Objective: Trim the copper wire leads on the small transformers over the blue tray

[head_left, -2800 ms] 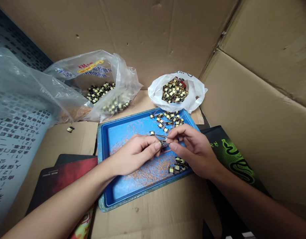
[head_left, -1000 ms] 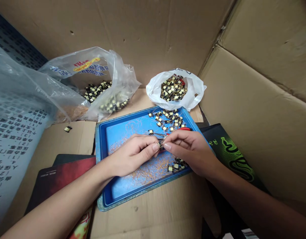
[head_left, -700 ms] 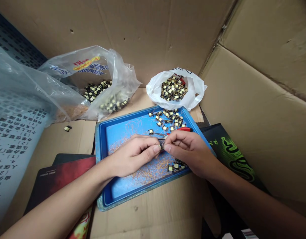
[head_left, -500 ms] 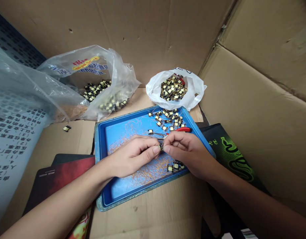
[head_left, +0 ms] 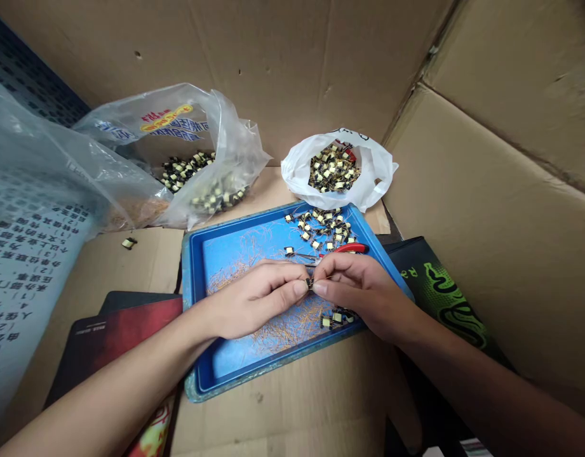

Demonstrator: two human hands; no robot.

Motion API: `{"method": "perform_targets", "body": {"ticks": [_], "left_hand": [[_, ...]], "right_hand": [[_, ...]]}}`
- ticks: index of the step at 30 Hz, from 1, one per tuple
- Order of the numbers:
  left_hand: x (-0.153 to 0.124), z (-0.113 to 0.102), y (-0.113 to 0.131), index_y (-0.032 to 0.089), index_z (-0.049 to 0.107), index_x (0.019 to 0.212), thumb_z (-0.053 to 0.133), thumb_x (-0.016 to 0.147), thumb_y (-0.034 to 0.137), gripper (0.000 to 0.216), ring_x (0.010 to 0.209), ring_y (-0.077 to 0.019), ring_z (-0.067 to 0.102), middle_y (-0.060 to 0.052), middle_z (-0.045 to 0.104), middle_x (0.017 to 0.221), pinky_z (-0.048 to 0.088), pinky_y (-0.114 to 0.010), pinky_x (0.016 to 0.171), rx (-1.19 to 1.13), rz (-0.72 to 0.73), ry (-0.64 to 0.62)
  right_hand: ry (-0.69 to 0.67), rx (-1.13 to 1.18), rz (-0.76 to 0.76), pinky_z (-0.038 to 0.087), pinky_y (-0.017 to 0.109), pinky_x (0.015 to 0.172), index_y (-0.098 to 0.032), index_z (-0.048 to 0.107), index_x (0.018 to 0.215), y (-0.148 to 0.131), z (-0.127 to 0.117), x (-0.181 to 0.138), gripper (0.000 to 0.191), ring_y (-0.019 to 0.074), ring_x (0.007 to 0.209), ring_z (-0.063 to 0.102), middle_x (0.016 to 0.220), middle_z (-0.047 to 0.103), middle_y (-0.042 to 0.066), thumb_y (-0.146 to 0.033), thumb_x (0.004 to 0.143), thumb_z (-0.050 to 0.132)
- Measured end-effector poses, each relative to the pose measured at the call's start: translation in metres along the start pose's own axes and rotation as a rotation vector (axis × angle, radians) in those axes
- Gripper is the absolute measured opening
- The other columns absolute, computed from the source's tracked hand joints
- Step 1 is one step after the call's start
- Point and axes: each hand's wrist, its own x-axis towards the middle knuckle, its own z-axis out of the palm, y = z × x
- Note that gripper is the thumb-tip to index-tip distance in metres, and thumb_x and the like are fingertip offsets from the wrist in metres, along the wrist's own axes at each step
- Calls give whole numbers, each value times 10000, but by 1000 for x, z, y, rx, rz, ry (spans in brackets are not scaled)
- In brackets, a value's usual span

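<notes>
blue tray (head_left: pixel 225 365): 1 | red-handled pliers (head_left: pixel 352 248): 1 | left grip (head_left: pixel 261 295), right grip (head_left: pixel 363 289): both pinching 1 small component (head_left: pixel 309 283)

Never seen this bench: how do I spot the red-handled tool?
Find the blue tray at the centre. In its right half, just beyond the right hand, lies the red-handled tool, partly hidden by that hand. Its red handle and thin metal tips set it apart from the small black-and-yellow parts around it.
</notes>
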Motion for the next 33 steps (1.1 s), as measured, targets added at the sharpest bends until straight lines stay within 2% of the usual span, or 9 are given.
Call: {"method": "perform_targets", "body": {"ticks": [6,14,20,23,26,28,33], "left_hand": [[0,0,-2,162,439,766,418,1070,429,404,716,-107,390,25,419,722,326,-267,713,-20,4,0],[0,0,-3,165,407,726,412,1071,403,419,699,-107,368,32,377,697,315,-268,702,-13,22,-5],[0,0,-3,163,435,742,428,1069,414,412,715,-105,390,28,416,717,325,-260,695,-12,22,14],[-1,-1,-3,160,454,746,412,1073,435,429,709,-105,387,26,426,718,324,-261,681,-27,2,47],[-1,-1,-4,157,462,741,419,1070,442,438,697,-102,379,29,421,706,318,-263,674,-33,-10,48],[-1,-1,-4,158,457,741,420,1070,439,434,696,-101,378,30,413,703,318,-262,678,-35,-16,41],[1,-1,-2,164,418,715,436,1061,414,427,673,-101,357,33,373,681,306,-262,670,-20,-5,10]], "right_hand": [[21,-23,-14,278,230,530,-185,612,815,5,0,-3,198,84,591,378,663,467,-54,-316,888,741],[75,-51,-6,290,231,515,-179,657,801,3,2,-5,234,82,572,412,651,494,-50,-333,818,832],[45,-16,44,263,216,497,-164,644,823,-1,-2,-4,223,68,539,385,613,486,-61,-335,854,784],[54,11,-19,353,220,553,-169,675,960,3,-8,-2,180,78,595,479,701,550,-41,-327,898,734],[46,51,-65,432,242,632,-186,703,1091,6,-11,-1,253,93,672,562,828,610,-12,-371,920,718],[53,23,-55,437,243,637,-183,717,1059,6,-11,-1,249,95,677,565,836,626,-3,-391,923,720],[47,-76,-27,379,234,578,-163,695,877,-1,-7,-2,220,94,627,500,688,578,-22,-379,899,731]]}}
